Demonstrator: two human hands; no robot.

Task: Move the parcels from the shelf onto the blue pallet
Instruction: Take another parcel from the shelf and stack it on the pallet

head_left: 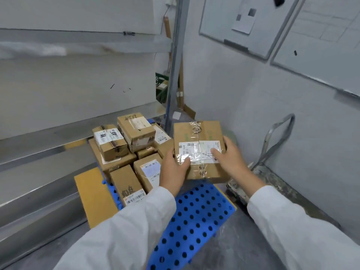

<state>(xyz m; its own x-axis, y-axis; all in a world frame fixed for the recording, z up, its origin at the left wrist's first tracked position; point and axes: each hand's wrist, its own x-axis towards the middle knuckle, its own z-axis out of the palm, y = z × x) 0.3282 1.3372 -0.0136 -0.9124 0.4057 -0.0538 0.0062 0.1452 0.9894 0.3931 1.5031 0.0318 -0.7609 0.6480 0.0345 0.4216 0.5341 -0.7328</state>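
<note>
Parcel (200, 149) sits clamped between left hand (173, 170) and right hand (231, 158), above the blue pallet (194, 221).

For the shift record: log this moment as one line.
state: held | left hand: holds taped parcel, left edge | right hand: holds its right side | parcel: over blue pallet, beside stacked parcels

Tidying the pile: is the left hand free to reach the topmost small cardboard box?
Probably not: left hand and right hand both grip the large taped cardboard parcel; the topmost box itself sits uncovered.
</note>
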